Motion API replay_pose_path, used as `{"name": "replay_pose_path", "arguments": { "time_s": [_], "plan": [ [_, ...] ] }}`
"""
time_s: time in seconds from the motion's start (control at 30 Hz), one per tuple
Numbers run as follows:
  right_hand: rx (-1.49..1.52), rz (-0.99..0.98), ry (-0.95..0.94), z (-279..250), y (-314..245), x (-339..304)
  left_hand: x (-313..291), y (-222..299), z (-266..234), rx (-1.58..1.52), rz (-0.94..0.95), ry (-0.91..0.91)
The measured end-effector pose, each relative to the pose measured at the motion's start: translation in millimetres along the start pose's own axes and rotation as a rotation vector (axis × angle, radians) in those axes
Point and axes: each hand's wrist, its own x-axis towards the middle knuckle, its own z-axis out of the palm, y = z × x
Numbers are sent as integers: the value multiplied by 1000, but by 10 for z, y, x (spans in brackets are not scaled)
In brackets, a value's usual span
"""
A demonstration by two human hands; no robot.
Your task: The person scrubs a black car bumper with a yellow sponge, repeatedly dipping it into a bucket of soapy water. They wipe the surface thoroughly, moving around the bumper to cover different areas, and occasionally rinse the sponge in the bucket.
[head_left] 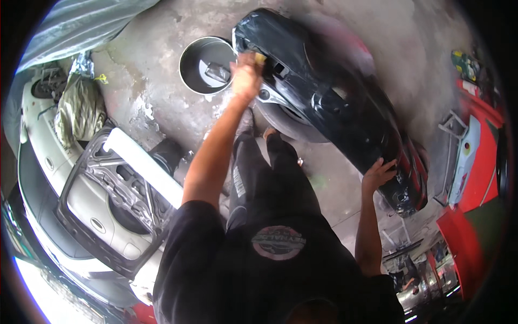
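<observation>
A long, glossy black car bumper [345, 110] lies slantwise in front of me, from top middle to lower right. At its far left end my left hand [246, 76] is closed on a small yellow pad [260, 58], pressed against the bumper; motion blurs the fingers. My right hand [380, 174] lies with spread fingers on the bumper's near end and grips nothing. Just left of my left hand stands a round bucket [183, 67] of dark liquid, with a dark rectangular piece [217, 72] showing in it.
A tyre [291, 124] sits under the bumper. To the left are a white car [40, 127], a bare door or lid frame [124, 178] and a white strip [143, 164]. Red panels [483, 162] and a metal stand [452, 129] line the right side. Grey sheeting [89, 24] hangs upper left.
</observation>
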Motion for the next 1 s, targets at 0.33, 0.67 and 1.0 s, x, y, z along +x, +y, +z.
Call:
{"name": "replay_pose_path", "arguments": {
  "time_s": [0.33, 0.67, 1.0],
  "plan": [
    [21, 45, 1, -73, -6, -9, -1024, 467, -620, -721, -291, -140],
    [800, -546, -269, -905, -2529, -579, -1012, -1228, -850, -1030, -660, -1],
    [805, -604, -839, 1812, -5641, -2068, 12, -3624, 301, -526, -412, -83]
  ]
}}
